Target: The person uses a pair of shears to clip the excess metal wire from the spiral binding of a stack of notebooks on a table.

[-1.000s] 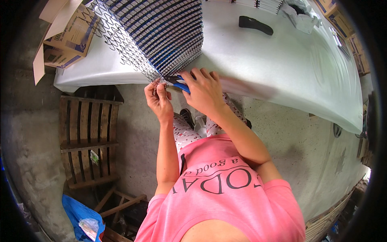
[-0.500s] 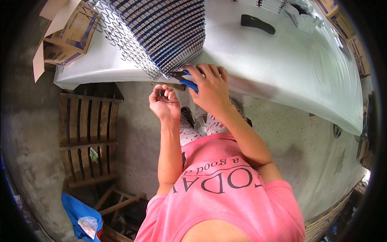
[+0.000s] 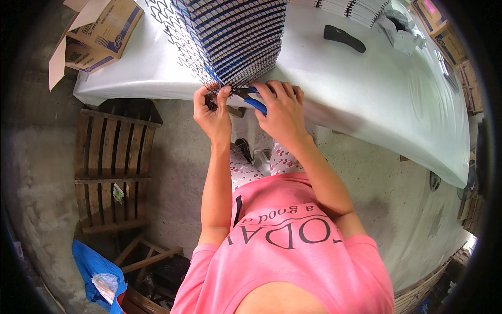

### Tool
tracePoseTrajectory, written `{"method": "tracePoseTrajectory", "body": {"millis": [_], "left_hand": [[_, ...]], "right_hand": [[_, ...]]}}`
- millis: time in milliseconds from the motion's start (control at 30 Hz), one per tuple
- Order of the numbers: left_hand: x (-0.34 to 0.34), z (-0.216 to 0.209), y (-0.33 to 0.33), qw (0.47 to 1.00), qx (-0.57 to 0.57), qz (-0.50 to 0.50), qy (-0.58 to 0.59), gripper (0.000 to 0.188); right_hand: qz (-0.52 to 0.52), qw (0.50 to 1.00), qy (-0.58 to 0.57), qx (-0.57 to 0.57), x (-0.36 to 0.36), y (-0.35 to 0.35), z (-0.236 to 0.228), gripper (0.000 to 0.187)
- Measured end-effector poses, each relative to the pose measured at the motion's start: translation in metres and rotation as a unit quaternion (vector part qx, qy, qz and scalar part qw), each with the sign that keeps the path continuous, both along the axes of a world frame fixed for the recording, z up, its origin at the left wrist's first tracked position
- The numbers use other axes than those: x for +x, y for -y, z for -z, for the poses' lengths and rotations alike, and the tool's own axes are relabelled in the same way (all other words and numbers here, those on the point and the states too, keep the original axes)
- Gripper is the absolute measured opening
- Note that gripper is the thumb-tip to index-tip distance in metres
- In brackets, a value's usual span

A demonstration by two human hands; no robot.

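In front of me a tall stack of wire-bound books (image 3: 243,39) stands on the white-covered table, its edges striped white, blue and black. My right hand (image 3: 285,112) is closed round blue-handled pliers (image 3: 256,106), whose dark jaws are at the stack's near bottom corner. Beside the jaws, my left hand (image 3: 213,115) brings thumb and forefinger together at that same corner. Small dark pieces (image 3: 210,101) are tucked in its curled fingers; their kind is too small to tell. Black wire hooks (image 3: 180,44) stick out along the stack's left side.
The white-covered table (image 3: 366,99) also bears an opened cardboard box (image 3: 102,39), a black elongated object (image 3: 344,38) and a white bag (image 3: 400,34) with dark contents. Wooden pallets (image 3: 112,172) lean at the left, above a blue bag (image 3: 97,277). Several cartons (image 3: 452,47) line the far right.
My left hand has risen from below the stack to its corner, and its thumb and forefinger now meet there beside the pliers. The view has shifted slightly.
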State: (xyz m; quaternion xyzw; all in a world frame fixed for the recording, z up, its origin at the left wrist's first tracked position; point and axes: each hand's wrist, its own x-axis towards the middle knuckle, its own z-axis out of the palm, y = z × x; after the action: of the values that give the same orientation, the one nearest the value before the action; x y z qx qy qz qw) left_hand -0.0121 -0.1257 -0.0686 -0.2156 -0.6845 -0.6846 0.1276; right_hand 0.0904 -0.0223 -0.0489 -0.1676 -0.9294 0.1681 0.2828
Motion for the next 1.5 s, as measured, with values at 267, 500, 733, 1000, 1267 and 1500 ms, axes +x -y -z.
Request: {"method": "tracePoseTrajectory", "body": {"millis": [267, 500, 733, 1000, 1267, 1500], "left_hand": [[-0.013, 0.001, 0.006, 0.995, -0.06, 0.016, -0.076, 0.016], [-0.015, 0.005, 0.009, 0.999, -0.021, 0.036, -0.034, 0.018], [-0.015, 0.01, 0.008, 0.998, 0.022, 0.061, -0.003, 0.018], [-0.008, 0.01, 0.006, 0.995, 0.059, 0.075, 0.015, 0.018], [-0.006, 0.008, 0.003, 0.992, 0.101, 0.071, 0.026, 0.014], [-0.002, 0.005, 0.009, 0.992, 0.076, 0.083, 0.06, 0.016]], "right_hand": [[0.009, 1.0, -0.014, 0.012, 0.001, 0.001, -0.002, 0.048], [0.009, 1.0, -0.017, 0.017, 0.0, 0.003, -0.005, 0.047], [0.01, 1.0, -0.007, 0.02, -0.004, 0.007, -0.008, 0.05], [0.0, 0.999, 0.024, 0.03, -0.006, 0.009, -0.015, 0.035], [-0.03, 0.996, 0.07, -0.033, -0.009, 0.002, -0.011, 0.026], [0.0, 0.999, 0.014, 0.03, 0.002, 0.002, -0.02, 0.038]]}}
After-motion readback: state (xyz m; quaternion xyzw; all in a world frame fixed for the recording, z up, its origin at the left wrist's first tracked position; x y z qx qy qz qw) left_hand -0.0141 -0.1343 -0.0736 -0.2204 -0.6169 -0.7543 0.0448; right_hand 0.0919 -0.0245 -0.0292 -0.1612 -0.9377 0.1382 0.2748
